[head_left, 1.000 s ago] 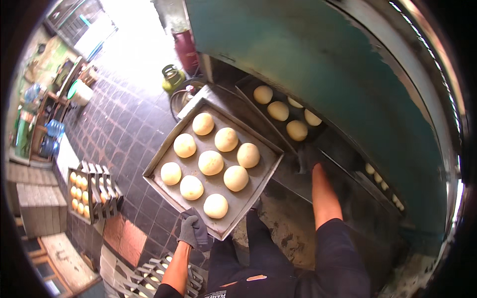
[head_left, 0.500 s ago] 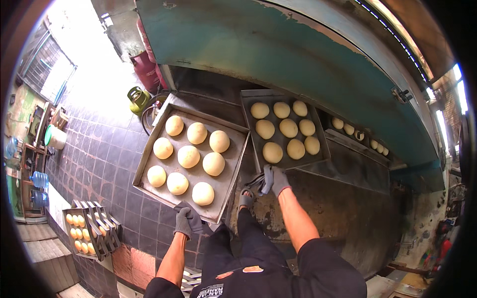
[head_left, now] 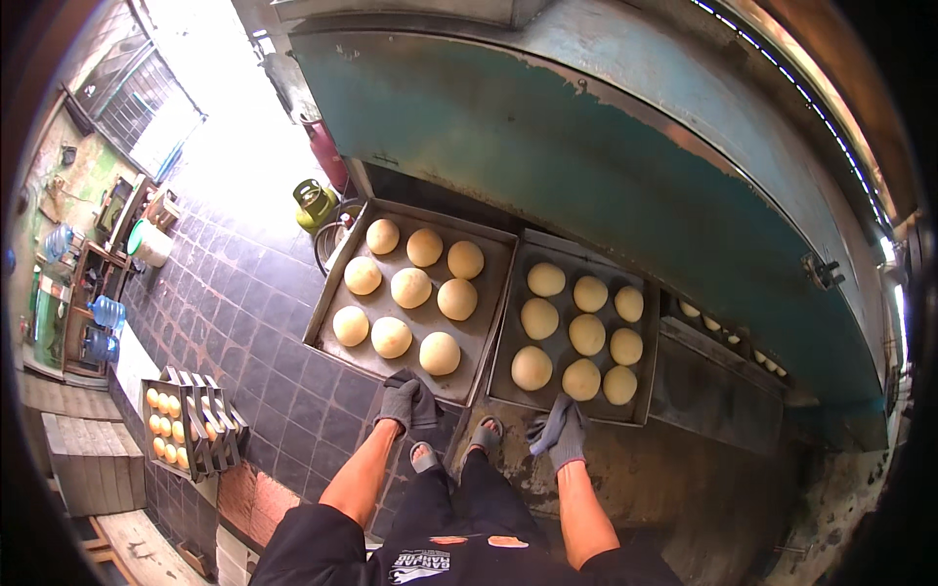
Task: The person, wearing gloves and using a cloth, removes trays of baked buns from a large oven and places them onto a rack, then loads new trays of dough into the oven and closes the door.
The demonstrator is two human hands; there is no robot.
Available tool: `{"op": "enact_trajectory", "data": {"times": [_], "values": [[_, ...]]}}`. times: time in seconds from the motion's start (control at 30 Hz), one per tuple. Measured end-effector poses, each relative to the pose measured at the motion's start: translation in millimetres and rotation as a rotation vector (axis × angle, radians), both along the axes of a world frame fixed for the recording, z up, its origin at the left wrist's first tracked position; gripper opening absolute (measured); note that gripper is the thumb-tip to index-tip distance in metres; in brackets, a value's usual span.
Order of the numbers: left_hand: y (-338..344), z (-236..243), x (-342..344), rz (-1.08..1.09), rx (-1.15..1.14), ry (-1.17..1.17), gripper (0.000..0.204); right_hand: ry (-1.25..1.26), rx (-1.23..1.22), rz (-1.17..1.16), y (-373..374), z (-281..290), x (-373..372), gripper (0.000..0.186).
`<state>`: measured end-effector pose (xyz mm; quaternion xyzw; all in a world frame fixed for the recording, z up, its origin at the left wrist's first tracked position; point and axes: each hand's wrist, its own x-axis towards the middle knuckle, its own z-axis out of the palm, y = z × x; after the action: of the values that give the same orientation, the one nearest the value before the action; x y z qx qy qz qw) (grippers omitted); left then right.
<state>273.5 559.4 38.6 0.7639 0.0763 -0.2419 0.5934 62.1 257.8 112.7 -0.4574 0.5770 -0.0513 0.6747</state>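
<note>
My left hand (head_left: 405, 398), in a grey glove, grips the near edge of a metal baking tray (head_left: 485, 342) that carries several round pale dough buns (head_left: 410, 287). My right hand (head_left: 560, 432), also gloved, holds the near edge of a second tray (head_left: 508, 332) of the same buns (head_left: 586, 334). The two trays sit side by side at the mouth of a large teal oven (head_left: 586, 156), their far ends just under its dark opening.
A third tray with buns (head_left: 728, 332) lies deeper in the oven at right. A rack of filled trays (head_left: 186, 425) stands on the dark tiled floor at left. A green gas cylinder (head_left: 315, 203) and a red one (head_left: 327, 156) stand near the oven's left end. My feet (head_left: 454, 444) are below the trays.
The camera view has shifted so both trays now lie level and side by side. My right hand has settled on the right tray's near edge; my left still holds the left tray.
</note>
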Motion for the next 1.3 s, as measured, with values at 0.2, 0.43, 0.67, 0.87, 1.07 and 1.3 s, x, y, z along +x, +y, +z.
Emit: {"op": "enact_trajectory", "data": {"times": [0.2, 0.43, 0.67, 0.87, 1.07, 1.3], "values": [[15.7, 3.6, 20.0, -0.059, 0.051, -0.009, 0.034, -0.190, -0.113, -0.021, -7.8, -126.9, -72.8, 0.040], [-17.7, 9.8, 37.9, -0.150, -0.277, 0.033, 0.012, -0.209, -0.005, -0.060, 46.5, -123.8, -87.3, 0.039], [-83.3, 60.5, 94.3, -0.949, 0.728, -0.899, 0.051, 0.004, -0.600, 0.296, 10.4, -30.4, -11.9, 0.040], [-164.9, 69.7, 176.1, -0.955, 0.341, -0.661, 0.052, -0.142, -1.195, 0.331, -86.0, -43.7, 61.0, 0.044], [-227.7, 99.5, 186.9, -0.929, 0.672, -1.375, 0.044, 0.445, -1.260, 1.005, -132.6, 21.4, 99.6, 0.048], [-231.2, 107.6, 89.5, -1.179, 0.896, -1.309, 0.048, -0.455, -0.829, 0.221, -164.8, -7.5, 0.1, 0.071]]}}
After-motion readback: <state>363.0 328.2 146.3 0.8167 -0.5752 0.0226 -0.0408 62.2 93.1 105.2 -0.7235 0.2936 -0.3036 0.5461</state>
